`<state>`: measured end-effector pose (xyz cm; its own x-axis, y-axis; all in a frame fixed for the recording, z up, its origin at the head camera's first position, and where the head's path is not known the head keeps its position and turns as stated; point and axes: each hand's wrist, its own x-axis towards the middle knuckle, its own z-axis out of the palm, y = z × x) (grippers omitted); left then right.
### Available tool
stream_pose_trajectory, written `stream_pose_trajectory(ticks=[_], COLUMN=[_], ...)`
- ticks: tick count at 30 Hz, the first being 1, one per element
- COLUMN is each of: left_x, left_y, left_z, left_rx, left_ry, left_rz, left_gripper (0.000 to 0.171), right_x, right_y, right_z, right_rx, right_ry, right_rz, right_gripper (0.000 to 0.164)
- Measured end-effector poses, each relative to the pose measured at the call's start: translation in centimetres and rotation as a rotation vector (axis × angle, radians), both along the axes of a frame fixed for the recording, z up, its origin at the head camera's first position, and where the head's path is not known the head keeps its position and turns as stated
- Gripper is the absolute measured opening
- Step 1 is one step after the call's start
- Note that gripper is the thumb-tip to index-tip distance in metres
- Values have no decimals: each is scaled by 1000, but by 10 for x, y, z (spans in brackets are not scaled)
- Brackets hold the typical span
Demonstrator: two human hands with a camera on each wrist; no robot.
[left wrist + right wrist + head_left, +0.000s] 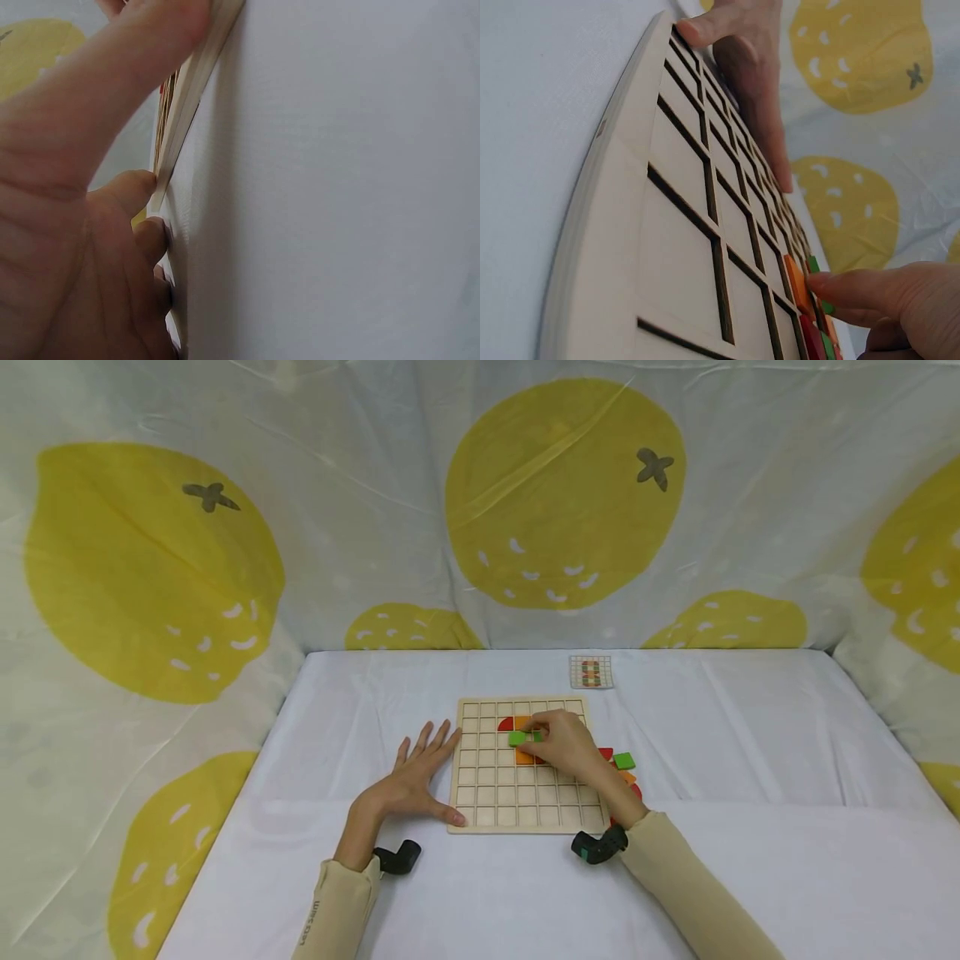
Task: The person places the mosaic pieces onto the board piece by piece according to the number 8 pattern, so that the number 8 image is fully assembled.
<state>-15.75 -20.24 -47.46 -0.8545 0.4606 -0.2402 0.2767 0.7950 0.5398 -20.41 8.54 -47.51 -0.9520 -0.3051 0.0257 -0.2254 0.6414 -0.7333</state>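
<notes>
A square wooden grid board (487, 774) lies flat on the white table. My left hand (408, 783) is spread at its left side, with the thumb at the near left corner and a fingertip at the left edge; the left wrist view shows the thumb (127, 82) against the board's side. Over the board's upper part, my right hand (566, 743) pinches a green square tile (517, 738) between thumb and index finger. Around it sit a red rounded tile (506, 724), an orange tile (521, 722) and another orange tile (523, 758). The right hand hides part of this group.
Loose tiles lie right of the board under the right forearm, among them a green tile (624, 761) and a red tile (606, 753). A small pattern card (591, 672) lies behind the board. A lemon-print curtain (390, 527) hangs at the back.
</notes>
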Motion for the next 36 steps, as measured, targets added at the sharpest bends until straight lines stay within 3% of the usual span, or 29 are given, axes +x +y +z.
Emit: stream_pose_trajectory(ticks=[36], left_x=[2], left_y=[0], left_z=[0], left_rx=[3], left_ry=[4], left_rz=[2], left_gripper=[136], right_x=[0], right_y=[-5], right_z=[-9], right_rx=[-42], right_ry=[29], right_rz=[9], right_gripper=[25])
